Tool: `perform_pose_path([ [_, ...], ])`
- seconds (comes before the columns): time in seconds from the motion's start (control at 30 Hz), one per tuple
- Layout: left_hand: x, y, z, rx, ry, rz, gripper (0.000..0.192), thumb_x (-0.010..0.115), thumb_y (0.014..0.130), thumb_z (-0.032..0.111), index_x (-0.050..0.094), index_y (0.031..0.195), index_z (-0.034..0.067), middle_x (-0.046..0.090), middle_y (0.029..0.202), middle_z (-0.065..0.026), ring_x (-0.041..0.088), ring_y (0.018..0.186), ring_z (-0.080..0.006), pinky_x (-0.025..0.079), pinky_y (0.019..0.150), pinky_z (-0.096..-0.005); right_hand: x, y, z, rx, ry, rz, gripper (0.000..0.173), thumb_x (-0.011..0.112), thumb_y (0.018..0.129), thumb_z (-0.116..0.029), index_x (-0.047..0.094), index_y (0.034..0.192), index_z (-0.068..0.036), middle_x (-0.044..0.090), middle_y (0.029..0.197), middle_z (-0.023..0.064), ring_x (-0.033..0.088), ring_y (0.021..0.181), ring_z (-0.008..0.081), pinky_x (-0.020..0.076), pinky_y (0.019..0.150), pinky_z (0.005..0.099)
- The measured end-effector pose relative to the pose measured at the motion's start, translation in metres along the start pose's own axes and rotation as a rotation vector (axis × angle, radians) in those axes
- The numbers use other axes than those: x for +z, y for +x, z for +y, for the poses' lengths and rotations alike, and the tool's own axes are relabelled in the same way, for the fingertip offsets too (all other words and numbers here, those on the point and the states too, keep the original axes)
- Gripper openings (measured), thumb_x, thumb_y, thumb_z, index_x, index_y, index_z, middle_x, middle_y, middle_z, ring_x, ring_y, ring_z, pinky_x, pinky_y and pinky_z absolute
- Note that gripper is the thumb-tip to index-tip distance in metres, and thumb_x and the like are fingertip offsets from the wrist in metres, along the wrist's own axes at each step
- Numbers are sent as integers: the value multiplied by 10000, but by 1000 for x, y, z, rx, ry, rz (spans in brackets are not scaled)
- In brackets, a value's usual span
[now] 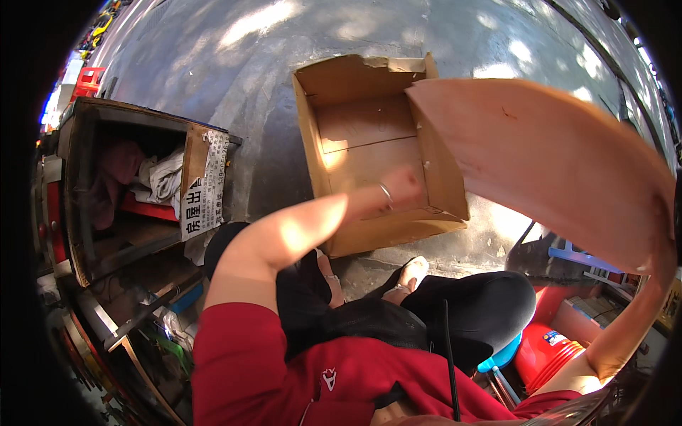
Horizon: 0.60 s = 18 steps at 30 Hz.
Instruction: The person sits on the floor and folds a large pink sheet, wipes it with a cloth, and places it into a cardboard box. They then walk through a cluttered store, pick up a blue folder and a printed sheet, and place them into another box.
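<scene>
An open brown cardboard box stands on the ground before me, its inside bare at the far end and a seam across its bottom. My left hand, blurred, reaches over or into the box near its right wall; a bracelet circles the wrist and the fingers are hard to make out. At the far right, my right hand, dark and partly hidden, grips the edge of a large pinkish-brown cardboard sheet. This sheet slants upward, and its left corner overlaps the right rim of the box.
At left, an old wooden cabinet with printed paper on it holds crumpled cloths. Stacked red plastic containers and a blue item lie at lower right. A red plastic stool stands far left. My feet are close to the box.
</scene>
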<state>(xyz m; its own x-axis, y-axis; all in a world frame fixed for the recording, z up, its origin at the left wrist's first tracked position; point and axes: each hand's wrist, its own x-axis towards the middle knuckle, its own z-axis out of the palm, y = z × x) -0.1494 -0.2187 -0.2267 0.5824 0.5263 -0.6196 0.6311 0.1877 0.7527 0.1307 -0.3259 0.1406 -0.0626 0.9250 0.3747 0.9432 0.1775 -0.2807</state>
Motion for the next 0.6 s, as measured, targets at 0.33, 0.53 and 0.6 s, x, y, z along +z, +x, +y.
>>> perform_pose_path([
  [0.33,-112,35,-33,364,-900,108,51,511,774,117,535,751,78,555,743,-30,528,674,-158,435,603,-289,94,31,-49,703,603,361,291,612,853,-245,624,1013,-2,625,875,78,570,788,103,467,689,268],
  [0.53,-200,34,-48,252,139,565,94,516,714,-19,470,642,20,542,608,-78,524,549,-182,423,493,-311,214,-74,-29,1182,812,-79,309,592,851,-198,569,1081,6,605,963,83,571,816,123,467,705,269],
  [0.6,-215,44,-38,367,539,610,27,507,718,16,511,694,6,572,713,-169,553,691,-311,446,624,-384,261,-104,-34,1141,957,-72,305,571,857,-174,547,1086,25,606,942,89,582,816,157,482,712,303],
])
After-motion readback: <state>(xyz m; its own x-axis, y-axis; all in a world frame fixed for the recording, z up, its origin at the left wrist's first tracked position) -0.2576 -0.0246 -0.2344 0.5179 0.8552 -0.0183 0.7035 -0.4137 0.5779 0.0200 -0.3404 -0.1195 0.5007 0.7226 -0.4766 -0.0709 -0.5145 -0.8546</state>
